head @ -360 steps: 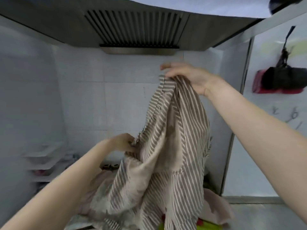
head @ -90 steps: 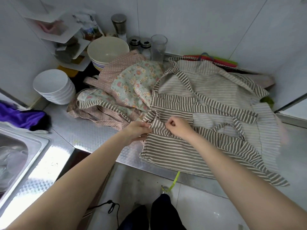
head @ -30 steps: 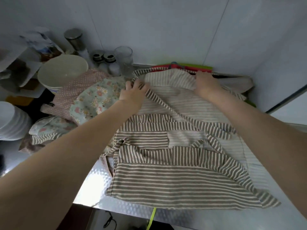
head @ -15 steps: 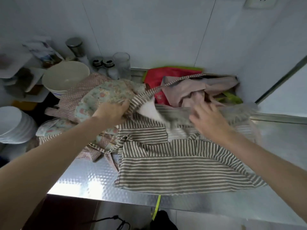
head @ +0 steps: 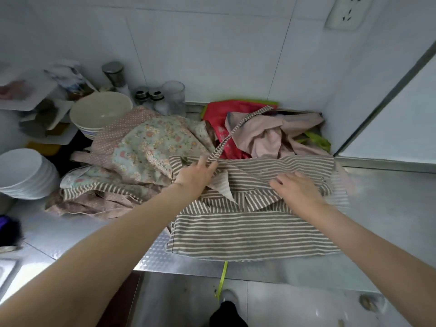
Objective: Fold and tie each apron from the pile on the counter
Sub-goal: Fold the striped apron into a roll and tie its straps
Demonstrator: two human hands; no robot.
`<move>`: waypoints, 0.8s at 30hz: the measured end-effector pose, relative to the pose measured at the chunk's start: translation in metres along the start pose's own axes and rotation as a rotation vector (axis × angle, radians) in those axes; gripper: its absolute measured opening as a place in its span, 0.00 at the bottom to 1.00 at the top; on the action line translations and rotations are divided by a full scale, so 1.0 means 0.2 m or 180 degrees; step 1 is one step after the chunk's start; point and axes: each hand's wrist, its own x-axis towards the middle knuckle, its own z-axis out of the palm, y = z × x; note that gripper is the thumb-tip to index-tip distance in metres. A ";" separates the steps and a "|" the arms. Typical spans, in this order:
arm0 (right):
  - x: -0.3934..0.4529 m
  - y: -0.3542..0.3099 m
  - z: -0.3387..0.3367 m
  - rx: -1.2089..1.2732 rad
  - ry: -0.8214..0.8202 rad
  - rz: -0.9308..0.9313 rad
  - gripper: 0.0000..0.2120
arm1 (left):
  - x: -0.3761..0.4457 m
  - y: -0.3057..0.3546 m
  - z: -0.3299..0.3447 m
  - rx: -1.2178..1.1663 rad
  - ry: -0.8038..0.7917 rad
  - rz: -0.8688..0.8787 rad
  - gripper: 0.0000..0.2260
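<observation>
A brown-and-cream striped apron (head: 247, 230) lies folded over on the steel counter (head: 387, 204), its top half brought down toward me. My left hand (head: 195, 174) pinches a striped strap (head: 232, 133) that runs up over the pile behind. My right hand (head: 296, 186) rests flat, fingers spread, on the folded upper layer. A floral apron (head: 153, 145) and a pink dotted apron (head: 111, 140) lie heaped to the left. A pale pink apron (head: 266, 135) and a red cloth (head: 219, 121) sit bunched at the back.
Stacked bowls (head: 99, 114) and white plates (head: 23, 173) stand at the left. Shakers (head: 148, 96) and a glass (head: 173, 95) line the wall. A sink corner (head: 7, 270) shows at the lower left. A wall socket (head: 346, 11) is up right.
The apron's upper half has been folded down over its lower half, uncovering the pink and red cloths behind. My right hand has dropped flat onto the fold; my left still holds the strap.
</observation>
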 end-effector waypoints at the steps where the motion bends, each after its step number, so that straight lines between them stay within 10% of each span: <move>1: -0.01 0.00 -0.01 0.0006 -0.0169 0.0110 0.19 | 0.02 -0.02 0.02 -0.0157 0.0003 -0.0128 0.32; 10: 0.18 -0.13 -0.11 0.0568 -0.2769 0.0248 0.18 | 0.00 -0.27 -0.08 -0.4126 -0.0412 -0.0624 0.14; 13: 0.32 -0.21 -0.14 0.1700 -0.2315 0.0271 0.33 | -0.03 -0.26 -0.09 -0.4291 -0.1176 -0.0548 0.16; 16: 0.41 -0.35 -0.14 0.2233 -0.1418 0.0144 0.13 | -0.05 -0.20 -0.05 -0.3294 -0.1244 -0.0328 0.17; 21: 0.45 -0.46 -0.03 0.2275 -0.1470 0.0009 0.03 | -0.03 -0.12 0.03 -0.2263 -0.0855 -0.0275 0.14; 24: 0.46 -0.45 0.03 0.2349 -0.2001 0.0236 0.36 | -0.06 -0.17 0.03 -0.3723 -0.1045 -0.0404 0.12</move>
